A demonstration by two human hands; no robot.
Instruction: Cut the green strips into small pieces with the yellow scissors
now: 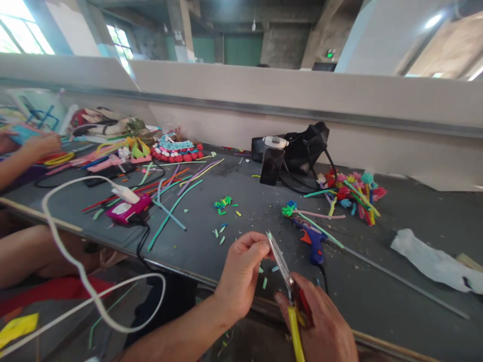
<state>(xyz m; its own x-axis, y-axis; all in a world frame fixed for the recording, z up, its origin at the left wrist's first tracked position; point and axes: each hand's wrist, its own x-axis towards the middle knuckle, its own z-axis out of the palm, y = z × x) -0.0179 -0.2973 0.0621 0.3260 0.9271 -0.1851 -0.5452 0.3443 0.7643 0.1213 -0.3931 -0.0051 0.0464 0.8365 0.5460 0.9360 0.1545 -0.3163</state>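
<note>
My left hand (245,271) is closed in a pinch just above the table's front edge, and what lies between its fingertips is too small to make out. Scissors (281,261) with red and yellow handles are gripped in my right hand (322,322). Their blades point up and away, with the tips right at my left fingertips, where a pale green speck shows. Short cut green pieces (264,283) lie under the blades. Beyond my hands rests a blue glue gun (315,241) with an orange trigger, a green tuft (290,208) by its nozzle.
Left stands a magenta power block (128,208) with a white cable, beside scattered fuzzy stems (175,211). Behind are a phone (271,166), a black bag (307,151) and colourful stem flowers (354,193). A thin rod (403,284) lies right. Another person's hand (45,146) is far left.
</note>
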